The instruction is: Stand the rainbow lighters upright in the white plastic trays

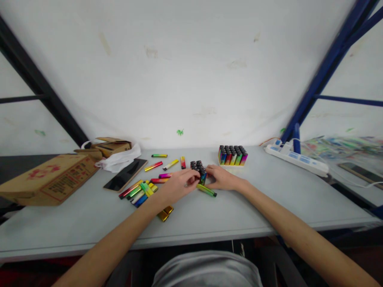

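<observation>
A small cluster of upright lighters, black tops upward, stands between my two hands. My left hand is closed at the cluster's left and near side, its bent fingers hiding part of it. From the right, my right hand curls its fingers against the same lighters. One yellow-green lighter lies flat on the table just in front of them. Loose lighters in mixed metallic colours are heaped left of my left hand. Several more, such as a red and yellow lighter, lie scattered behind it.
A block of upright lighters stands at the back right of the grey table. Leftward lie a dark phone, a white plastic bag and a cardboard box. A power strip with cables is at the right.
</observation>
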`<action>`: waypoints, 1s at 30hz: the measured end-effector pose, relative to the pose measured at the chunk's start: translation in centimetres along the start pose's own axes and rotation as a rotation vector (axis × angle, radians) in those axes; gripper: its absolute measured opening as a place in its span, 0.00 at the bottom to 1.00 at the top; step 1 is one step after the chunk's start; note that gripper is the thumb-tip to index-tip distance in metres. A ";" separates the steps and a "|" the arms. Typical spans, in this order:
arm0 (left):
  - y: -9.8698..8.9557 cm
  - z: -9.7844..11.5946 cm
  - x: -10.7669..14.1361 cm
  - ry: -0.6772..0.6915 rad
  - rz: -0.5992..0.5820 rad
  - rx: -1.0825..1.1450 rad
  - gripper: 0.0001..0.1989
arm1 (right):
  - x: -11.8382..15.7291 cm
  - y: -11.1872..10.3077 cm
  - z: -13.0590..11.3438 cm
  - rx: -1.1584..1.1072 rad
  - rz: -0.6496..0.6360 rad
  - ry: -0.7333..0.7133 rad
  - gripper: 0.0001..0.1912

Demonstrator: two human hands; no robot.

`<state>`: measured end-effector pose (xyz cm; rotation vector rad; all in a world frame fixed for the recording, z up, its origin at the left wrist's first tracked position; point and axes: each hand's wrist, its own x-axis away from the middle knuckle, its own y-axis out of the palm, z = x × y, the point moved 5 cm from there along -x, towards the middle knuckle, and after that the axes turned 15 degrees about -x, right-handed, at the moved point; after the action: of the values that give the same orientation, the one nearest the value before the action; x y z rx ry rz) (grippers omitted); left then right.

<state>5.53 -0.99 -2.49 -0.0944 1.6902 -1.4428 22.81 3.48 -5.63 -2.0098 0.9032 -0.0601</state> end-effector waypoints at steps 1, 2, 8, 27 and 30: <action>0.2 0.2 0.1 0.022 0.003 -0.046 0.04 | 0.0 0.0 0.0 -0.006 0.001 0.000 0.20; 0.3 0.4 0.1 0.041 0.003 -0.102 0.03 | 0.0 0.0 0.0 -0.013 0.001 0.002 0.21; -1.2 4.4 1.5 0.215 0.132 -0.342 0.05 | -0.1 0.0 0.2 -0.032 0.004 -0.002 0.28; -1.3 0.5 1.2 -0.359 -0.015 0.402 0.12 | -0.1 0.2 0.3 -0.023 -0.005 0.020 0.30; -1.4 -1.3 1.0 -0.440 0.032 0.445 0.15 | -0.1 0.1 0.1 -0.017 -0.006 0.033 0.33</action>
<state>3.45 -1.06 -1.97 -0.1263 0.9925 -1.6022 22.70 3.64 -5.74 -2.0323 0.9216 -0.0899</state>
